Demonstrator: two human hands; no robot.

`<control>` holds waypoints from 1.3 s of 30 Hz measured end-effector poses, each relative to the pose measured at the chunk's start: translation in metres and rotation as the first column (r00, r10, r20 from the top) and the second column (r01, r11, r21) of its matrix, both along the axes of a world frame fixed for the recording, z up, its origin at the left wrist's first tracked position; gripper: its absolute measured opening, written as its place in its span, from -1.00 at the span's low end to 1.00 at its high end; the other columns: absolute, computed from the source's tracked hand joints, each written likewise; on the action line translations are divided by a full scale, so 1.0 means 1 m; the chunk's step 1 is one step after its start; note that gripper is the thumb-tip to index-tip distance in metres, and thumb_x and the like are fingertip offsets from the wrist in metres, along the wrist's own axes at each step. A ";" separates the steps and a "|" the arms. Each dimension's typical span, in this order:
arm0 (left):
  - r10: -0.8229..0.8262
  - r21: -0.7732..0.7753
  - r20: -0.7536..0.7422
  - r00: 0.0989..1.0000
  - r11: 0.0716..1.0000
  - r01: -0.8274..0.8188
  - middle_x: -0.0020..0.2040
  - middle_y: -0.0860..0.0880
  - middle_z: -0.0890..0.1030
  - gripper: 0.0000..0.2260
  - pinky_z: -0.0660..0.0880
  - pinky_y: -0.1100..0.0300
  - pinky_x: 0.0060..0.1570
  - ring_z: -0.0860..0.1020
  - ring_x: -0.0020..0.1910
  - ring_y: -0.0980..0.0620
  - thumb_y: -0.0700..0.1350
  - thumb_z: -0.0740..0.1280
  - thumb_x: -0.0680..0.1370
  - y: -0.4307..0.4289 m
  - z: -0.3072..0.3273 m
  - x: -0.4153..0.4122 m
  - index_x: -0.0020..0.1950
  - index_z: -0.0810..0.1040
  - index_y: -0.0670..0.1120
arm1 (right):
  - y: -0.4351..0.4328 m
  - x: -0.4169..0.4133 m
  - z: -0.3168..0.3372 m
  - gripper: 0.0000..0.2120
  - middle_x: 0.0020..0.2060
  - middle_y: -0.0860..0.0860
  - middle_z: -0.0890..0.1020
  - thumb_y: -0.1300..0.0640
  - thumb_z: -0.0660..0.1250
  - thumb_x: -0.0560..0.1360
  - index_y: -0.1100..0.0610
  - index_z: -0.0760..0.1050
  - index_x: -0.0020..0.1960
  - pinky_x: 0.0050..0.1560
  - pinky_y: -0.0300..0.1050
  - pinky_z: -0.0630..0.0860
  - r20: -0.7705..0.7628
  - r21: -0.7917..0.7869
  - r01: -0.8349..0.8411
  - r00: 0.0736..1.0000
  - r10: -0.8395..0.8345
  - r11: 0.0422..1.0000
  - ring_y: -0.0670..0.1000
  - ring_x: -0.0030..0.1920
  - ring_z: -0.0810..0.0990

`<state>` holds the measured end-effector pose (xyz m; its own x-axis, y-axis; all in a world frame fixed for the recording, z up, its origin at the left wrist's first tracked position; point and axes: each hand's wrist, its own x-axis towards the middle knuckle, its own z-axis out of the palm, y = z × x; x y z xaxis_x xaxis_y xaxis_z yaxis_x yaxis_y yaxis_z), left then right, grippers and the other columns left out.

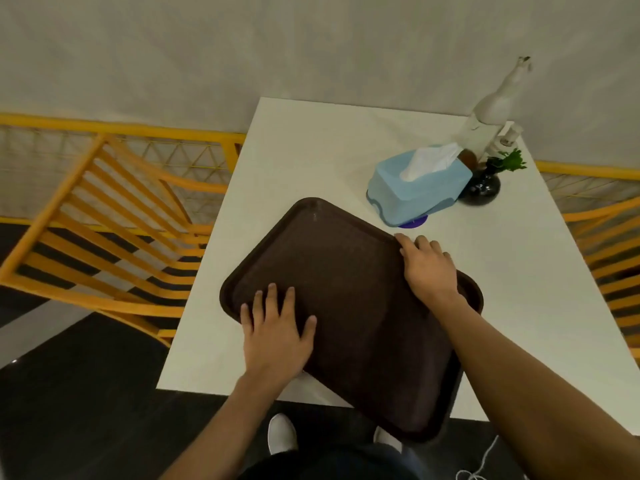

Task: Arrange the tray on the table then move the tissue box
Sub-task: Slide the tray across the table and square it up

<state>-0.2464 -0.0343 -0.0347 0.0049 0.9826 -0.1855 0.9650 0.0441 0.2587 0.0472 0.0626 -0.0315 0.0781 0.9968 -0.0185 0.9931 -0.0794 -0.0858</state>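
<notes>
head view | looks steeply down, forward | close above table (311, 140)

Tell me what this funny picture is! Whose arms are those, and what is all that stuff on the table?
It is one picture, taken by a camera worn on a person's head, looking down, so you see that person's own arms. Both hands rest on a big brown tray lying crooked on the white table, one corner poking past the near edge. The left hand lies flat on it; the right hand rests on its far rim. Neither hand is lifting anything. Behind the tray sit a blue tissue box, a pale bottle and a little dark vase with green leaves. Yellow chairs stand beside the table.
</notes>
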 end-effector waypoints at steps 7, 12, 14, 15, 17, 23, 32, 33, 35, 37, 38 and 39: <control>-0.175 0.115 -0.072 0.982 0.976 0.183 0.64 -0.11 0.20 -0.45 -0.14 -0.12 0.57 0.06 0.63 -0.14 0.18 -0.07 0.67 0.043 -0.015 -0.046 0.63 0.21 0.04 | -0.010 -0.026 0.004 -0.66 0.17 0.14 0.57 0.03 0.02 0.72 0.01 0.30 0.46 0.01 0.12 0.55 0.008 -0.003 0.084 0.996 -0.084 0.996 0.19 0.14 0.55; -0.157 0.219 0.016 0.987 0.964 0.150 0.62 -0.11 0.24 -0.54 -0.08 -0.08 0.59 0.08 0.63 -0.14 0.08 0.01 0.70 0.089 -0.008 -0.075 0.59 0.30 0.01 | -0.022 -0.043 0.005 -0.68 0.14 0.10 0.61 0.03 0.02 0.71 0.03 0.35 0.42 -0.07 0.05 0.56 -0.074 -0.004 0.167 0.983 -0.167 0.986 0.15 0.04 0.59; -0.045 0.246 0.085 0.995 0.969 0.023 0.62 -0.13 0.21 -0.53 0.01 -0.09 0.59 0.09 0.63 -0.15 0.04 0.09 0.69 0.094 -0.003 -0.081 0.60 0.26 -0.03 | -0.024 -0.052 0.006 -0.67 0.12 0.09 0.62 0.01 0.02 0.71 0.03 0.34 0.42 -0.06 0.04 0.56 -0.110 -0.051 0.198 0.973 -0.202 0.979 0.12 -0.02 0.60; 0.014 0.238 0.137 0.991 0.970 -0.046 0.63 -0.14 0.19 -0.50 0.05 -0.08 0.58 0.09 0.63 -0.15 0.02 0.14 0.68 0.091 -0.001 -0.082 0.62 0.22 -0.04 | -0.025 -0.057 0.008 -0.66 0.11 0.09 0.63 0.00 0.03 0.71 0.02 0.31 0.44 -0.05 0.05 0.57 -0.122 -0.085 0.201 0.970 -0.211 0.976 0.12 -0.04 0.60; 0.093 0.200 0.232 0.968 0.970 -0.141 0.64 -0.14 0.14 -0.44 0.09 -0.05 0.57 0.08 0.63 -0.15 0.00 0.20 0.66 0.080 -0.002 -0.085 0.64 0.15 -0.07 | -0.027 -0.066 0.010 -0.61 0.15 0.11 0.62 -0.02 0.05 0.69 0.00 0.24 0.50 -0.02 0.10 0.61 -0.132 -0.128 0.197 0.968 -0.214 0.972 0.14 -0.01 0.61; 0.053 0.200 0.229 0.972 0.975 -0.100 0.67 -0.16 0.03 -0.45 0.06 0.00 0.58 -0.02 0.65 -0.12 -0.10 0.13 0.68 0.061 -0.021 -0.091 0.66 0.07 -0.15 | -0.027 -0.085 0.007 -0.48 0.44 0.14 0.41 -0.01 0.19 0.64 0.10 0.25 0.57 0.28 0.15 0.50 -0.061 0.114 -0.116 0.990 0.124 0.987 0.19 0.36 0.42; -0.095 0.198 0.167 0.981 0.978 0.061 0.68 -0.03 0.00 -0.41 0.36 0.10 0.46 -0.02 0.65 -0.02 -0.26 0.15 0.64 0.121 -0.018 -0.113 0.66 0.09 -0.05 | -0.017 -0.100 -0.010 -0.56 0.50 0.13 0.39 0.10 0.17 0.67 0.20 0.38 0.52 0.50 0.10 0.32 -0.171 0.130 -0.075 0.981 0.097 0.989 0.17 0.50 0.31; -0.108 0.199 0.163 0.981 0.977 0.075 0.68 -0.02 0.01 -0.40 0.43 0.13 0.38 0.01 0.65 -0.02 -0.27 0.15 0.63 0.131 -0.017 -0.115 0.66 0.10 -0.04 | -0.015 -0.103 -0.011 -0.57 0.49 0.13 0.40 0.10 0.18 0.67 0.20 0.40 0.51 0.50 0.11 0.31 -0.179 0.132 -0.058 0.980 0.081 0.990 0.18 0.50 0.31; -0.110 0.199 0.168 0.980 0.977 0.076 0.67 -0.01 0.03 -0.40 0.50 0.14 0.30 0.07 0.64 -0.02 -0.27 0.15 0.62 0.147 -0.014 -0.118 0.66 0.11 -0.05 | -0.005 -0.107 -0.011 -0.57 0.49 0.11 0.41 0.11 0.20 0.66 0.18 0.41 0.50 0.50 0.11 0.32 -0.204 0.127 -0.028 0.977 0.054 0.992 0.17 0.51 0.30; -0.083 0.188 0.186 0.979 0.981 0.048 0.66 -0.01 0.06 -0.41 0.49 0.06 0.33 0.14 0.62 -0.04 -0.27 0.15 0.62 0.157 -0.012 -0.120 0.66 0.12 -0.05 | 0.006 -0.108 -0.010 -0.57 0.50 0.09 0.40 0.11 0.22 0.65 0.15 0.41 0.51 0.50 0.11 0.32 -0.227 0.119 -0.016 0.973 0.043 0.993 0.15 0.51 0.29; -0.062 0.185 0.193 0.979 0.982 0.026 0.66 -0.02 0.08 -0.42 0.51 0.05 0.30 0.20 0.59 -0.06 -0.26 0.15 0.63 0.160 -0.012 -0.119 0.65 0.12 -0.06 | 0.012 -0.107 -0.010 -0.56 0.50 0.08 0.38 0.11 0.22 0.65 0.14 0.40 0.51 0.50 0.10 0.31 -0.240 0.113 -0.017 0.970 0.044 0.993 0.14 0.51 0.29; -0.033 0.189 0.198 0.980 0.982 -0.006 0.65 -0.03 0.11 -0.43 0.55 0.06 0.24 0.27 0.56 -0.08 -0.24 0.15 0.64 0.161 -0.011 -0.118 0.65 0.13 -0.06 | 0.016 -0.106 -0.011 -0.55 0.51 0.07 0.37 0.10 0.23 0.65 0.12 0.39 0.52 0.49 0.08 0.30 -0.255 0.108 -0.019 0.966 0.046 0.994 0.13 0.51 0.29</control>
